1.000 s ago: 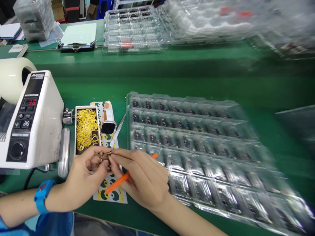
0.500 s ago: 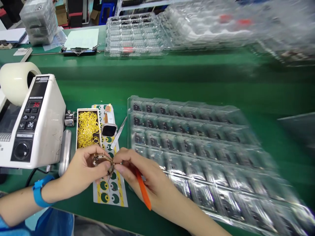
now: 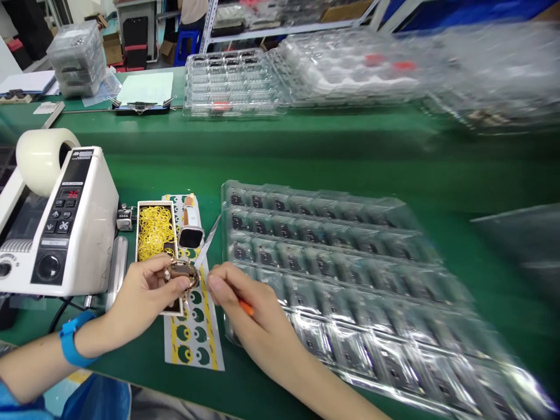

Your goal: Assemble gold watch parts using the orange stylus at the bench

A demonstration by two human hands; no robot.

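My left hand [image 3: 142, 294] pinches a small round brown-and-gold part [image 3: 180, 272] just above a sticker sheet [image 3: 195, 332] with green and yellow round labels. My right hand [image 3: 247, 306] hovers beside the part, its fingertips close to it, and grips an orange pen-like tool [image 3: 245, 308] that is mostly hidden under the fingers. A blue wristband [image 3: 72, 344] sits on my left wrist. A large clear blister tray [image 3: 350, 274] filled with small dark components lies to the right of my hands.
A white tape dispenser machine [image 3: 56, 224] with a tape roll stands at the left. Beside it are a box of yellow rubber bands [image 3: 154, 230], a smartwatch [image 3: 191, 224] and tweezers [image 3: 209, 236]. Stacked clear trays [image 3: 231, 81] and a clipboard [image 3: 142, 93] lie at the back.
The view has tilted upward. My left hand turned the round part to face up, and my right hand drew the orange tool in under its fingers.
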